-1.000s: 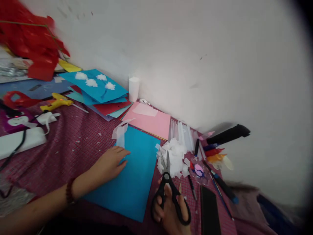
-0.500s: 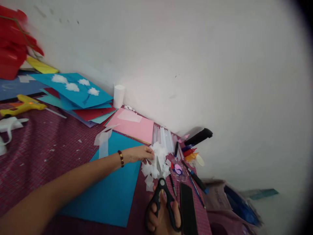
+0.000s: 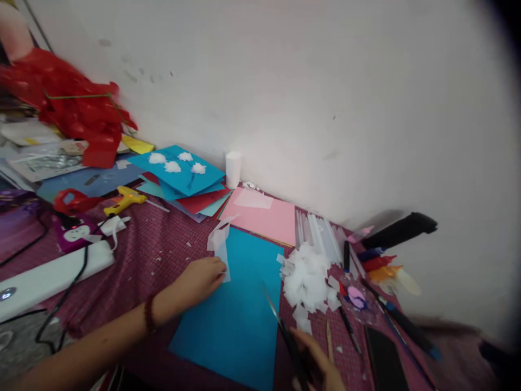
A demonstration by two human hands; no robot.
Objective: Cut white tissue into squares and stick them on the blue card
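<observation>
My right hand [image 3: 315, 358] holds black-handled scissors [image 3: 287, 336] at the lower right. Their blades point up and left over a blue paper sheet [image 3: 244, 309]. My left hand [image 3: 207, 278], with a beaded bracelet at its wrist, is at the sheet's left edge with its fingers curled together. Beside those fingertips are thin white paper strips [image 3: 220, 241], partly lying on the blue sheet; whether the fingers grip one is hidden. A heap of small white paper pieces [image 3: 307, 277] lies just right of the sheet.
Pink paper [image 3: 272, 217] lies behind the sheet. A paper stack [image 3: 187, 184] with white tufts on top and a white roll [image 3: 233, 169] stand by the wall. A yellow glue gun [image 3: 124, 200] and power strip [image 3: 52, 277] lie left; a dark phone [image 3: 385, 358] lies right.
My left hand has moved left from the white paper heap to the strips. The scissors have turned and moved from the heap to over the blue sheet. The view has swung left.
</observation>
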